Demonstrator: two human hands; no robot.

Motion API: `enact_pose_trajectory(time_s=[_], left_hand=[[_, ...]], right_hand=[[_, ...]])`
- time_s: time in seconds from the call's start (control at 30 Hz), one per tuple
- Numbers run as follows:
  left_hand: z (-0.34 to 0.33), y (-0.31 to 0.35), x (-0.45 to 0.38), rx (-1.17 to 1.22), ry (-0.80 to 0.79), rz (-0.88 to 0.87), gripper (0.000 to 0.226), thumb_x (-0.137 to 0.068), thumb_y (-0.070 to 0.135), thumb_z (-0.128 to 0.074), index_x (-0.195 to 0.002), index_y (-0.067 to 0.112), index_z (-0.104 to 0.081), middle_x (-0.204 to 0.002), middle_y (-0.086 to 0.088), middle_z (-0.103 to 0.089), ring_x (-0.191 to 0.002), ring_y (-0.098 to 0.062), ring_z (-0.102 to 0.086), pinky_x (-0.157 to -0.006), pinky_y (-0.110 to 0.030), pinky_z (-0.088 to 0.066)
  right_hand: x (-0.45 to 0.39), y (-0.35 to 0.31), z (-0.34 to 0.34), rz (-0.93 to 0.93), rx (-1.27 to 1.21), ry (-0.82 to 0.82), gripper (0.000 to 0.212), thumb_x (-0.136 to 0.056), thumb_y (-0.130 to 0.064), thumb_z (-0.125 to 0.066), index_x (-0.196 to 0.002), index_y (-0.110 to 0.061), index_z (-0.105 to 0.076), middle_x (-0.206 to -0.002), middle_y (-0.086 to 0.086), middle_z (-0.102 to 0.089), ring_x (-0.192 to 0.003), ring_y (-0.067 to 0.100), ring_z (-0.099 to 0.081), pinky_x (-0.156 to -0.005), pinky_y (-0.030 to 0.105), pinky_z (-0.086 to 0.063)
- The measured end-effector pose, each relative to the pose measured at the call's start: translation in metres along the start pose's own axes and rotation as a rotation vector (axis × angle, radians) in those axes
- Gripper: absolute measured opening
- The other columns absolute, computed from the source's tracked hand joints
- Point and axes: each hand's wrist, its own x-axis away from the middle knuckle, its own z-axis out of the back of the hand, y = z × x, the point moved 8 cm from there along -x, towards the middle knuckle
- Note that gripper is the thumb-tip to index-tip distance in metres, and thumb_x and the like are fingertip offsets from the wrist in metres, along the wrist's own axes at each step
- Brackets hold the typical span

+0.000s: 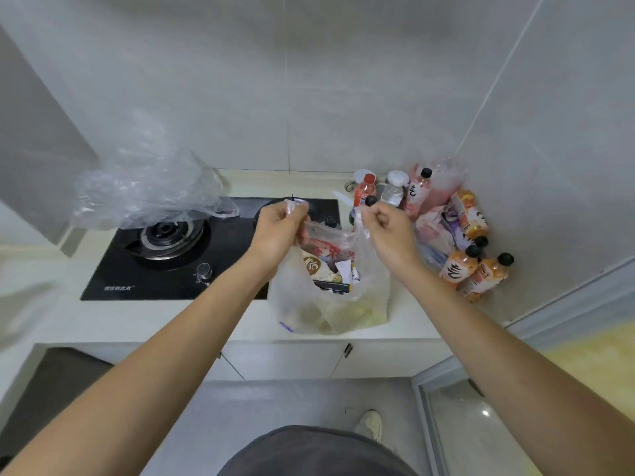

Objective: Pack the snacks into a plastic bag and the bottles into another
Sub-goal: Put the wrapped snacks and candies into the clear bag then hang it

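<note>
Hands: our left hand (pixel 278 228) and right hand (pixel 385 228) each pinch a handle of the snack bag (pixel 330 304), centre frame.
Handling: thin, floppy, light; we lift by handles.
Bottles (pixel 460 266): heavier, rigid, right of frame.

Two plastic bags (pixel 330 297) – one filled, one empty (pixel 147 190) – two hands (pixel 278 228), about seven bottles (pixel 460 266), two burners (pixel 168 235)

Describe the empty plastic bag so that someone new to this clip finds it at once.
Start at the black gas stove on the counter. Over its left burner lies the crumpled clear plastic bag, touched by neither hand. Unlike the snack-filled bag held by both hands, it shows nothing inside.
</note>
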Motion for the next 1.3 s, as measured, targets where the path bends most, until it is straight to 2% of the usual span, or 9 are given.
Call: enact_pose_trajectory(time_s=[0.23, 0.37, 0.57, 0.7, 0.8, 0.9, 1.03, 1.17, 1.3], left_hand=[[-0.044, 0.004, 0.011, -0.018, -0.172, 0.065, 0.029, -0.098, 0.029, -0.065, -0.098, 0.001, -0.071, -0.091, -0.012, -0.077, -0.086, -0.026, -0.075, -0.085, -0.040, -0.060], [-0.060, 0.006, 0.018, 0.002, -0.192, 0.080, 0.023, -0.101, 0.020, -0.061, -0.107, 0.000, -0.070, -0.096, -0.013, -0.077, -0.081, -0.017, -0.072, -0.077, -0.027, -0.059], [-0.054, 0.008, 0.014, -0.049, -0.118, 0.081, 0.023, -0.103, 0.023, -0.057, -0.105, 0.005, -0.071, -0.091, -0.010, -0.078, -0.086, -0.023, -0.075, -0.088, -0.039, -0.060], [-0.045, 0.011, 0.009, -0.086, -0.030, 0.079, 0.023, -0.102, 0.027, -0.058, -0.101, 0.009, -0.073, -0.090, -0.013, -0.076, -0.089, -0.031, -0.074, -0.089, -0.049, -0.060], [-0.041, 0.016, 0.009, -0.080, 0.036, 0.074, 0.024, -0.103, 0.023, -0.056, -0.102, 0.005, -0.072, -0.083, -0.010, -0.075, -0.079, -0.025, -0.075, -0.077, -0.040, -0.063], [-0.028, 0.029, 0.011, -0.122, 0.202, 0.019, 0.025, -0.102, 0.017, -0.056, -0.093, -0.001, -0.071, -0.068, -0.004, -0.070, -0.064, -0.014, -0.068, -0.068, -0.031, -0.058], [-0.003, 0.055, 0.018, -0.152, 0.429, -0.072, 0.029, -0.098, 0.015, -0.055, -0.079, -0.003, -0.069, -0.051, 0.001, -0.059, -0.056, -0.018, -0.060, -0.069, -0.032, -0.054], [0.024, 0.102, 0.026, -0.149, 0.513, -0.174, 0.027, -0.099, 0.015, -0.052, -0.082, 0.000, -0.067, -0.049, 0.002, -0.051, -0.050, -0.017, -0.053, -0.055, -0.021, -0.047], [0.066, 0.142, 0.010, -0.108, 0.511, -0.182, 0.023, -0.096, 0.013, -0.053, -0.085, -0.002, -0.066, -0.056, -0.003, -0.051, -0.050, -0.018, -0.051, -0.052, -0.024, -0.045]], right_hand=[[-0.002, -0.027, 0.004, -0.030, -0.162, -0.053, 0.023, -0.101, -0.005, -0.060, -0.087, 0.013, -0.062, -0.072, 0.030, -0.067, -0.059, 0.028, -0.067, -0.064, 0.035, -0.062], [-0.001, -0.020, 0.008, -0.108, -0.178, -0.022, 0.015, -0.100, -0.006, -0.062, -0.096, 0.008, -0.065, -0.084, 0.020, -0.076, -0.079, 0.027, -0.077, -0.071, 0.031, -0.063], [-0.005, -0.008, 0.012, -0.180, -0.199, -0.047, 0.019, -0.102, -0.024, -0.061, -0.095, -0.008, -0.070, -0.092, 0.009, -0.076, -0.091, 0.024, -0.074, -0.087, 0.043, -0.061], [-0.016, -0.007, 0.022, -0.161, -0.211, -0.022, 0.039, -0.096, -0.033, -0.058, -0.093, 0.006, -0.062, -0.094, 0.033, -0.065, -0.089, 0.050, -0.065, -0.081, 0.052, -0.060], [-0.023, -0.007, 0.022, -0.241, -0.381, -0.091, 0.025, -0.107, -0.014, -0.049, -0.104, 0.009, -0.058, -0.085, 0.020, -0.076, -0.067, 0.035, -0.074, -0.061, 0.040, -0.063], [-0.027, -0.019, 0.016, -0.234, -0.419, -0.198, 0.013, -0.104, -0.003, -0.048, -0.101, 0.002, -0.060, -0.076, 0.014, -0.075, -0.046, 0.025, -0.062, -0.048, 0.033, -0.052], [-0.033, -0.056, 0.004, -0.145, -0.433, -0.312, 0.016, -0.096, 0.005, -0.053, -0.094, -0.004, -0.066, -0.075, 0.012, -0.071, -0.046, 0.023, -0.056, -0.046, 0.030, -0.044], [-0.035, -0.117, -0.012, -0.022, -0.486, -0.398, 0.012, -0.092, 0.004, -0.063, -0.096, -0.005, -0.070, -0.083, 0.015, -0.073, -0.050, 0.023, -0.059, -0.047, 0.031, -0.048], [-0.053, -0.172, -0.033, 0.048, -0.498, -0.376, 0.013, -0.090, 0.006, -0.064, -0.096, -0.003, -0.070, -0.092, 0.021, -0.070, -0.050, 0.021, -0.062, -0.047, 0.029, -0.049]])
